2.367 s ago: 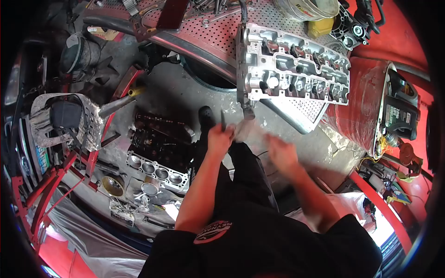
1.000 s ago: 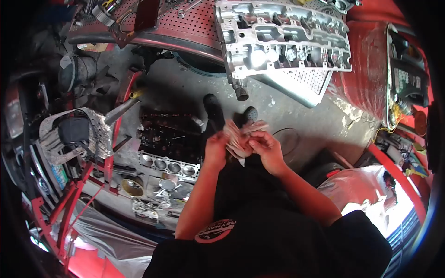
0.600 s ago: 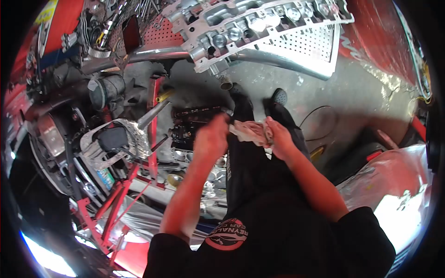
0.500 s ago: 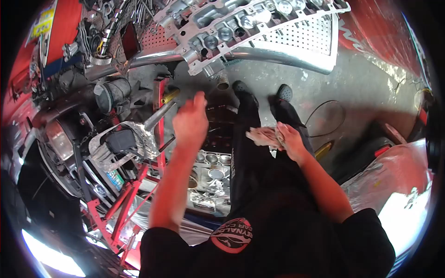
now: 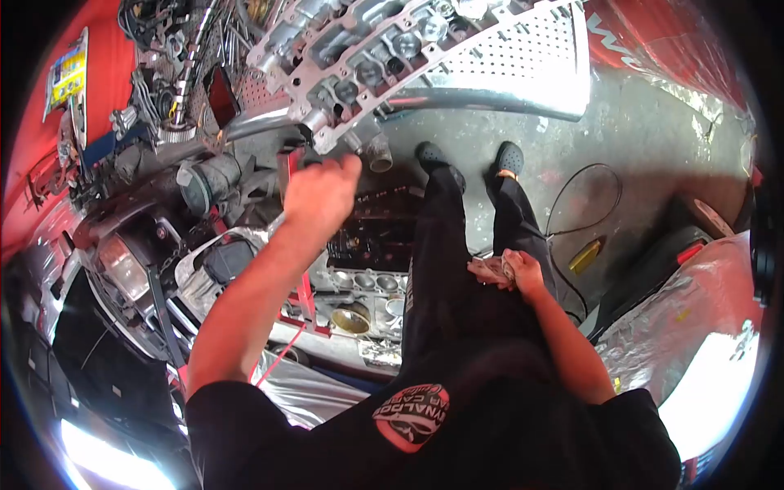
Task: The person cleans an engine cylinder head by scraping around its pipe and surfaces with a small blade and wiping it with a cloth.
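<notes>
My right hand (image 5: 526,274) is closed round a crumpled, dirty rag (image 5: 488,269) in front of my thigh. My left hand (image 5: 322,192) reaches forward with its fingers curled; whatever they hold, if anything, is hidden. Just beyond its knuckles is the near end of a metal cylinder head (image 5: 327,122), which lies slanted across a perforated metal surface (image 5: 523,65). Below the left forearm, an engine block (image 5: 371,282) with round bores sits low down by my legs.
A camshaft (image 5: 184,82) and other loose engine parts lie at the upper left. A red metal stand (image 5: 305,298) rises beside the engine block. A thin black cable (image 5: 616,196) curls on the floor near a yellow object (image 5: 585,257). Plastic-wrapped red bodywork (image 5: 678,302) stands at the right.
My left hand has moved toward the end of the cylinder head. My right hand has drawn back toward my body with the rag, and the camera view has shifted slightly.
</notes>
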`<state>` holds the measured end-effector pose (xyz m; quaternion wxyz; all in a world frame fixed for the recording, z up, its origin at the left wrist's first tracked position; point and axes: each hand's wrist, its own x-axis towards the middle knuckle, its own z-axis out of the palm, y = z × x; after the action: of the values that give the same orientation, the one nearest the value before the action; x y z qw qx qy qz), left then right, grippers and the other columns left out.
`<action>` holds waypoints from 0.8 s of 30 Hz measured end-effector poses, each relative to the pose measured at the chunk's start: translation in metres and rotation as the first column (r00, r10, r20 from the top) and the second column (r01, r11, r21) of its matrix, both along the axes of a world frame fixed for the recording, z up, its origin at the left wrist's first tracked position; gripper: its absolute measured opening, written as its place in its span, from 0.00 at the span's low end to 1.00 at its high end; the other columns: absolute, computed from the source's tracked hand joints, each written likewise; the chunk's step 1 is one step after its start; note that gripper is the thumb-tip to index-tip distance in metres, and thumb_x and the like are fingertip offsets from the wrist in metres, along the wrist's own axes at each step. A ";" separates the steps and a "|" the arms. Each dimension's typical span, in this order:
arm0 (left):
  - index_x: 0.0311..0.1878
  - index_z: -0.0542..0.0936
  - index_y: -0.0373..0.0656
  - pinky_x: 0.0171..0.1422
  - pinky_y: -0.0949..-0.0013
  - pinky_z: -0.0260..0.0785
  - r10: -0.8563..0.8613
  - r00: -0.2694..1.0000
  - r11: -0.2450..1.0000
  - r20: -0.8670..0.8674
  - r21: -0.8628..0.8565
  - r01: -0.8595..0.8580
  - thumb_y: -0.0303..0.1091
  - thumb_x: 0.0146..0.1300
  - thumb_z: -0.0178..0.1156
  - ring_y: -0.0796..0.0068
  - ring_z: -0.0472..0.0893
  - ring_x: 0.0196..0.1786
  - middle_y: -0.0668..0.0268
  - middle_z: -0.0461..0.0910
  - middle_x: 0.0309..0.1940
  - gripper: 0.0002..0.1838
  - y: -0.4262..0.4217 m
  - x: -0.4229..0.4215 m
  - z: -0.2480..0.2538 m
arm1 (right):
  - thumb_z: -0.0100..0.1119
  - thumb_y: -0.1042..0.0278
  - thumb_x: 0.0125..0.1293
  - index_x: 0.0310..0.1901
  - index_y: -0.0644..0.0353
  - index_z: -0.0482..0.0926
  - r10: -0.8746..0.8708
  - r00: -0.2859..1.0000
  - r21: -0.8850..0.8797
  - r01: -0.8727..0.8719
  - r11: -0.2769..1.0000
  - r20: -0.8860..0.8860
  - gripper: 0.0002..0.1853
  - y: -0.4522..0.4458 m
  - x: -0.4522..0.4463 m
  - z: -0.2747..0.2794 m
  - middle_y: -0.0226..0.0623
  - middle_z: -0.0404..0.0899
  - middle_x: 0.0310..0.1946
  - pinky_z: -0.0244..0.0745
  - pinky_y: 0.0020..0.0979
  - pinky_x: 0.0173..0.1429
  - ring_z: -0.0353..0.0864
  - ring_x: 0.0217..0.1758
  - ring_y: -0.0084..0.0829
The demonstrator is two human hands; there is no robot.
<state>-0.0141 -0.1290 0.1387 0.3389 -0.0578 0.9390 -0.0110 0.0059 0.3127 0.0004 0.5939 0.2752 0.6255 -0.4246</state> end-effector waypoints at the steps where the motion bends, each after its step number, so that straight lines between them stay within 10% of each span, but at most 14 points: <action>1: 0.45 0.72 0.44 0.38 0.50 0.78 0.005 1.000 1.000 -0.027 0.010 -0.005 0.30 0.61 0.52 0.50 0.85 0.35 0.54 0.82 0.30 0.09 0.003 0.001 -0.003 | 0.61 0.43 0.69 0.42 0.60 0.79 -0.003 1.000 0.001 0.003 1.000 -0.005 0.23 -0.001 -0.003 -0.007 0.33 0.81 0.26 0.71 0.25 0.19 0.82 0.19 0.29; 6: 0.46 0.72 0.43 0.40 0.48 0.78 0.124 0.992 0.992 0.024 -0.029 -0.123 0.29 0.61 0.52 0.48 0.86 0.34 0.52 0.83 0.32 0.10 0.003 -0.005 -0.008 | 0.64 0.48 0.68 0.45 0.62 0.79 -0.056 0.997 0.050 0.059 0.997 -0.061 0.21 -0.007 0.006 -0.001 0.36 0.83 0.31 0.72 0.26 0.19 0.83 0.20 0.30; 10: 0.46 0.73 0.42 0.40 0.48 0.78 0.189 0.981 0.981 0.047 -0.059 -0.186 0.28 0.62 0.51 0.47 0.86 0.36 0.51 0.85 0.34 0.10 0.006 -0.004 -0.009 | 0.68 0.55 0.64 0.56 0.65 0.77 0.094 0.878 0.076 -0.065 0.995 -0.469 0.26 0.001 0.034 -0.026 0.40 0.84 0.39 0.77 0.27 0.31 0.85 0.34 0.26; 13: 0.46 0.73 0.43 0.39 0.47 0.78 0.120 0.993 0.993 -0.009 0.001 -0.120 0.29 0.63 0.51 0.48 0.86 0.35 0.52 0.85 0.33 0.09 -0.009 0.003 -0.016 | 0.68 0.57 0.64 0.59 0.66 0.75 0.091 0.976 -0.016 -0.096 0.995 -0.196 0.28 0.000 0.020 -0.017 0.37 0.84 0.38 0.78 0.27 0.40 0.83 0.40 0.24; 24: 0.45 0.74 0.42 0.39 0.50 0.78 0.066 0.997 0.987 -0.048 0.150 -0.058 0.29 0.62 0.53 0.52 0.86 0.36 0.55 0.84 0.30 0.09 -0.010 0.013 -0.012 | 0.62 0.64 0.71 0.57 0.62 0.75 -0.175 0.945 -0.151 0.137 0.979 -0.277 0.18 -0.038 -0.012 -0.010 0.31 0.81 0.38 0.79 0.26 0.42 0.79 0.38 0.20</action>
<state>-0.0010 -0.1391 0.1269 0.3176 -0.0620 0.9435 0.0712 -0.0059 0.2750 -0.0101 0.4772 0.2197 0.6529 -0.5456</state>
